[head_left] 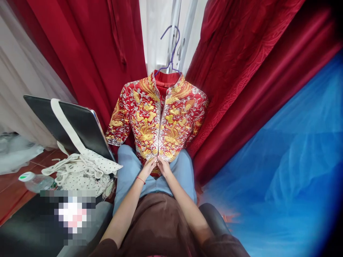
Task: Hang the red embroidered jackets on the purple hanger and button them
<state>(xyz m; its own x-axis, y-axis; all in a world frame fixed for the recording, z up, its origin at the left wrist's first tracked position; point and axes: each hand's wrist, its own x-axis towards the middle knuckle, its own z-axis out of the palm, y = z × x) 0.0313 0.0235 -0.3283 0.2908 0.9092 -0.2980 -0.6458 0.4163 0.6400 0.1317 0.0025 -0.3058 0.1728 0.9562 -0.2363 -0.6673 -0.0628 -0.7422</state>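
Note:
A red jacket [146, 110] with gold and silver embroidery hangs on a purple hanger [171, 60], its lower part resting over my lap. The stand collar faces away from me, and the front edges meet down the middle. At the bottom of that front opening, my left hand [150, 166] pinches the left edge of the hem. Right beside it, my right hand [163, 165] is closed on the other edge, fingertips nearly touching. A red string circles my left wrist. Whatever small fastening lies between the fingers is too small to make out.
To my left, a black-seated chair [77, 125] carries a white dotted cloth bag [83, 175]. A clear bottle [37, 181] lies near it. Red curtains [91, 43] hang on both sides, and blue fabric [281, 171] spreads at right.

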